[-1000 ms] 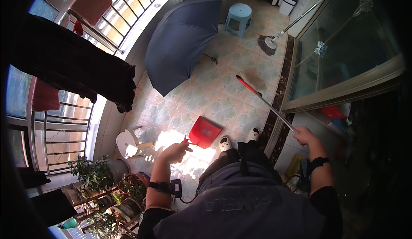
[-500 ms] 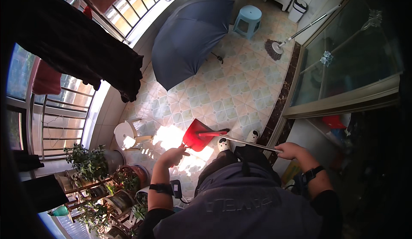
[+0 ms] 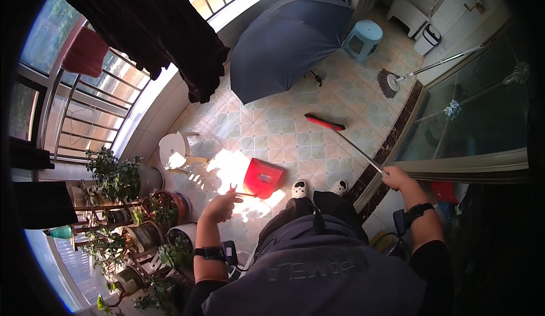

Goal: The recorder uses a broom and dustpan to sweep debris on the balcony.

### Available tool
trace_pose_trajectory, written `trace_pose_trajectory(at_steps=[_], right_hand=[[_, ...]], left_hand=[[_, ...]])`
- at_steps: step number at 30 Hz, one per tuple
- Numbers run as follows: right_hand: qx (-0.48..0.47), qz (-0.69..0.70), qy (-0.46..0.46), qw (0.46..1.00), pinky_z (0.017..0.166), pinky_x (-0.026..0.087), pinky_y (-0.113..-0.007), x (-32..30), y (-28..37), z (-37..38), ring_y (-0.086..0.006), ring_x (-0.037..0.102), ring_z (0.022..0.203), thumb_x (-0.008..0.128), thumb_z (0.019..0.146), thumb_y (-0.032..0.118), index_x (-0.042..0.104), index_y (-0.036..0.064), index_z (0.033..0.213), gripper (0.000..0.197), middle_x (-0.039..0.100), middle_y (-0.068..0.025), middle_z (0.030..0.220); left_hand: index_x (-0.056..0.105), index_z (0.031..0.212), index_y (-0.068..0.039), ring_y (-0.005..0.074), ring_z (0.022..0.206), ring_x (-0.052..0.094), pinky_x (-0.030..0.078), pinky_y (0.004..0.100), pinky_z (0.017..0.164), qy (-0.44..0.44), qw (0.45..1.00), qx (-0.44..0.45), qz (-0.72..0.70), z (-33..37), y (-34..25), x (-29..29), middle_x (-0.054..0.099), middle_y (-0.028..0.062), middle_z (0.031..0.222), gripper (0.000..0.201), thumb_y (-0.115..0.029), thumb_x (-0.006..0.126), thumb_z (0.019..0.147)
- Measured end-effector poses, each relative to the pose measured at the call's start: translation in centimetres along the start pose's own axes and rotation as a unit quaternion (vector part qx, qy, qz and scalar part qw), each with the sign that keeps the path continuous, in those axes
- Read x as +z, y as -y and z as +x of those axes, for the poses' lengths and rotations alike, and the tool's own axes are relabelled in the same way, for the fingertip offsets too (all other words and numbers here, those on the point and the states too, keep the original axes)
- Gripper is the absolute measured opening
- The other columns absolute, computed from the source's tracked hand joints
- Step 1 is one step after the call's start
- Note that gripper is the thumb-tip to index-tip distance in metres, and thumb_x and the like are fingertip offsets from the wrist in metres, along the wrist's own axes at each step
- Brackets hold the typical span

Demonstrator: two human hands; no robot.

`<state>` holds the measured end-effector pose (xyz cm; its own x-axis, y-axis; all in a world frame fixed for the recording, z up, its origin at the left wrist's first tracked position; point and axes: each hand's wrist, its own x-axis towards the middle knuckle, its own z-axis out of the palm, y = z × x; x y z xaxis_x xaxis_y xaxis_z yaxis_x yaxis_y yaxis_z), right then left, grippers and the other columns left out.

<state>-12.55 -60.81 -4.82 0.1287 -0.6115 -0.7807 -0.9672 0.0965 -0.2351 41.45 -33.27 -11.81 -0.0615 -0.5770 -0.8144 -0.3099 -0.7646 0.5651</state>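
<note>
My left hand (image 3: 220, 205) is closed round the handle of a red dustpan (image 3: 265, 177), whose pan rests on the sunlit tiles in front of my feet. My right hand (image 3: 394, 177) grips the end of a long thin metal handle. At its far end the red broom head (image 3: 325, 122) lies on the tiled floor, well ahead of the dustpan and to its right. No dirt can be made out in the pan from here.
A dark open umbrella (image 3: 289, 46) covers the floor ahead. Beyond it are a blue stool (image 3: 363, 39) and a mop (image 3: 390, 82). A white stool (image 3: 173, 150) and several potted plants (image 3: 113, 174) stand left. A glass sliding door (image 3: 460, 123) borders the right.
The broom head has swung away from the dustpan, forward and right. My right hand has moved forward a little. The dustpan has turned slightly, and the view has shifted.
</note>
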Motion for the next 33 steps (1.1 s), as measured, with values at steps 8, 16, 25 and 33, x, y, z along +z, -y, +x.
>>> trace_pose_trajectory(at_steps=[8, 16, 25, 33], right_hand=[[-0.018, -0.104, 0.064, 0.992, 0.064, 0.047, -0.042, 4.5, 4.4, -0.5, -0.0367, 0.060, 0.072, 0.053, 0.071, 0.014, 0.059, 0.0003, 0.087, 0.022, 0.061, -0.0208, 0.078], [-0.150, -0.082, 0.163, 0.972, 0.071, 0.049, -0.036, 2.8, 7.9, -1.4, -0.0296, 0.062, 0.082, 0.061, 0.072, 0.023, 0.059, 0.0017, 0.107, 0.041, 0.063, -0.0163, 0.093], [-0.093, -0.073, 0.083, 0.990, 0.069, 0.049, -0.036, -3.2, 11.3, -1.1, -0.0262, 0.062, 0.077, 0.062, 0.073, 0.023, 0.058, 0.0019, 0.109, 0.042, 0.063, -0.0142, 0.087], [-0.167, -0.273, -0.014, 0.947, 0.070, 0.047, -0.043, 3.5, 14.6, 6.0, -0.0364, 0.059, 0.079, 0.054, 0.075, 0.020, 0.059, 0.0024, 0.092, 0.025, 0.061, -0.0191, 0.084]], left_hand=[[0.064, 0.106, -0.008, 0.0087, 0.042, 0.034, 0.030, 0.0253, 0.039, -0.019, 0.962, -0.155, -0.226, -1.2, -1.0, 1.6, 0.042, -0.0031, 0.055, 0.045, -0.040, 0.039, 0.088], [0.063, 0.106, -0.004, 0.0083, 0.040, 0.034, 0.029, 0.0251, 0.037, 0.007, 0.954, -0.104, -0.280, -1.4, 0.4, 1.1, 0.036, -0.0056, 0.052, 0.044, -0.038, 0.041, 0.088], [0.057, 0.110, 0.000, 0.0053, 0.036, 0.028, 0.023, 0.0224, 0.033, -0.040, 0.900, -0.118, -0.418, -6.1, 2.3, 2.8, 0.031, -0.0083, 0.052, 0.046, -0.039, 0.046, 0.088], [0.053, 0.109, 0.003, 0.0032, 0.037, 0.026, 0.020, 0.0205, 0.033, -0.045, 0.859, -0.081, -0.504, -6.3, 3.5, 3.6, 0.029, -0.0095, 0.051, 0.043, -0.034, 0.047, 0.090]])
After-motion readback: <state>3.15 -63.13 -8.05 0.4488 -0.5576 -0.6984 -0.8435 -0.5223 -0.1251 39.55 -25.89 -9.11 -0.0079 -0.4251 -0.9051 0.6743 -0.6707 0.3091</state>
